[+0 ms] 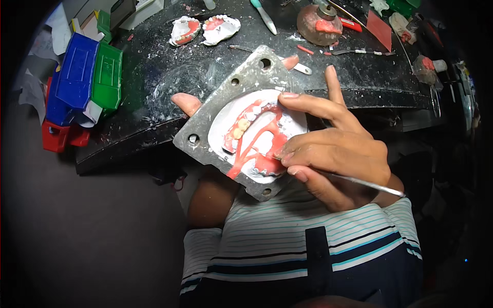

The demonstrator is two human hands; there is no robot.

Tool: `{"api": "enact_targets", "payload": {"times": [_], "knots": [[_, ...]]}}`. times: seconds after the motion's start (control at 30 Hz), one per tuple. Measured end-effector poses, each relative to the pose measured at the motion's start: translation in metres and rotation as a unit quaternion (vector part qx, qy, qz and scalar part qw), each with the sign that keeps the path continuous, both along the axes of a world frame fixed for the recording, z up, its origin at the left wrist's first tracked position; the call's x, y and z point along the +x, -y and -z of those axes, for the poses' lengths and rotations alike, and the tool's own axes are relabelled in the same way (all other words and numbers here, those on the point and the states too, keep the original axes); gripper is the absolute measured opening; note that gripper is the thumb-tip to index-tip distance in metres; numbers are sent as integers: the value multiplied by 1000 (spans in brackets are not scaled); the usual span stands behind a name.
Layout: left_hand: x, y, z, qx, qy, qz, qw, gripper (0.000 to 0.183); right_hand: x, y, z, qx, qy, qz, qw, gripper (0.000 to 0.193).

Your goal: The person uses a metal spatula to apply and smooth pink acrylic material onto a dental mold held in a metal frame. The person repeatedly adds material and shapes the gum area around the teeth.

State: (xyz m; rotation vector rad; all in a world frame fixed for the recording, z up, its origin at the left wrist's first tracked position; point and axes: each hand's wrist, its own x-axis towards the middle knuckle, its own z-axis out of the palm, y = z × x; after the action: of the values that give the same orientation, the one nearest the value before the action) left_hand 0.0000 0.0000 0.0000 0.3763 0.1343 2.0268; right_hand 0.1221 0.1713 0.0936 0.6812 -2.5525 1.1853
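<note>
A metal denture flask half point(246, 77) is tilted over my lap in front of the bench edge. White plaster point(222, 120) fills it, bearing pink wax point(269, 163) with teeth set in it and wax strips that branch to the flask's lower rim. My left hand point(187, 104) grips the flask from beneath; only fingertips show at its left and upper edges. Pinched in my right hand point(341, 149) is a thin metal dental instrument point(370, 184), its working end down at the wax and partly hidden by the fingers. My right index finger rests on the plaster's upper rim.
On the dusty black bench point(169, 92) lie two tooth models point(185, 31), a teal-handled tool point(264, 18), a wax-smeared round burner point(316, 33), a pink wax sheet point(379, 31) and a metal spatula point(362, 52). Blue point(76, 72), green point(108, 72) and red bins point(55, 136) stand at left.
</note>
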Motion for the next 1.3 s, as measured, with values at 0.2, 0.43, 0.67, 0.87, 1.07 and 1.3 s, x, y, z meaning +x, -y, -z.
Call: {"api": "enact_targets", "payload": {"times": [0.2,0.43,0.67,0.87,1.07,1.3], "knots": [[0,-9,-1,89,-18,22,996,153,0,3,3,-38,-37,20,998,7],[-5,-11,9,115,-16,38,993,151,-1,4,3,-5,-32,16,999,8],[-9,1,14,8,55,-13,998,153,0,3,7,-7,-39,6,999,7],[3,-3,14,33,22,-99,994,132,0,5,10,-42,-72,20,996,7],[-4,0,17,33,55,-57,996,144,1,-10,0,-88,-42,21,995,10],[23,4,-15,150,118,-61,980,131,3,-44,18,-240,-114,37,963,32]]}}
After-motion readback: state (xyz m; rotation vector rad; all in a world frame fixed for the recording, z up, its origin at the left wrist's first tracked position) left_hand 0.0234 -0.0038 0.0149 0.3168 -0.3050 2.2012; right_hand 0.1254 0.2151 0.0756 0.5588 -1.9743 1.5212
